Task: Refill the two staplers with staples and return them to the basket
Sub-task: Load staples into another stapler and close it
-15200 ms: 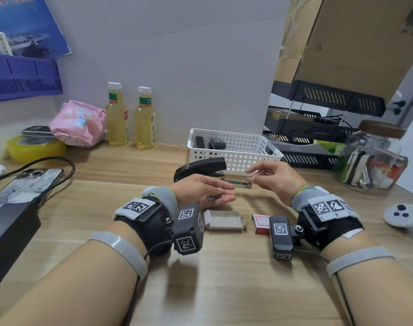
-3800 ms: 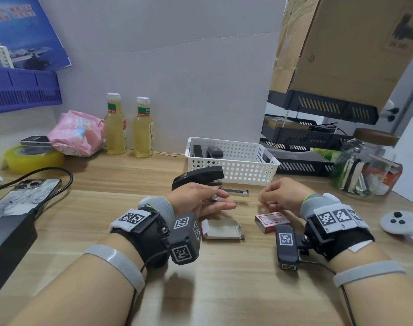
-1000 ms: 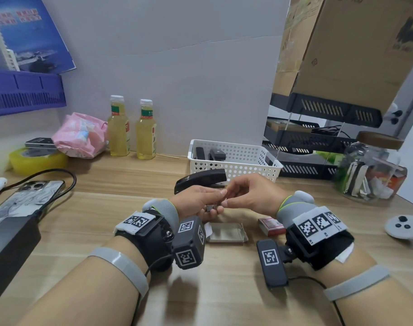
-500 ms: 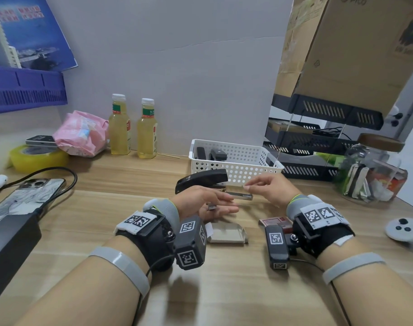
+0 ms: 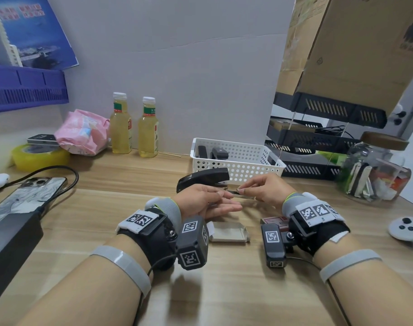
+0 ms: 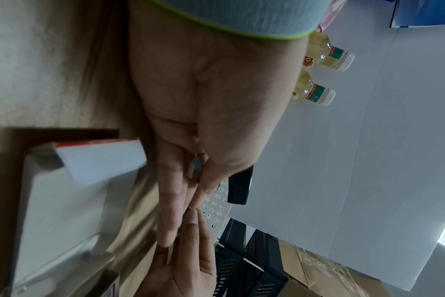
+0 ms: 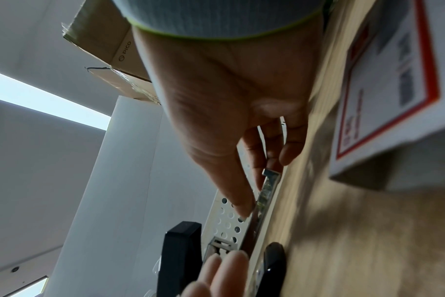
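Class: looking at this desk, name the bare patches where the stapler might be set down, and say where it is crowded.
Bare wood lies between the phone and the left hand, and along the near edge before both forearms. Crowded: around the open tray and staple box under the hands, and the back edge with bottles, basket and jar.

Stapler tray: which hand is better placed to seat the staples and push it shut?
Probably the right hand. Its fingertips already pinch at the staples over the metal tray, which sticks out of the stapler toward it. The left hand is busy holding the stapler.
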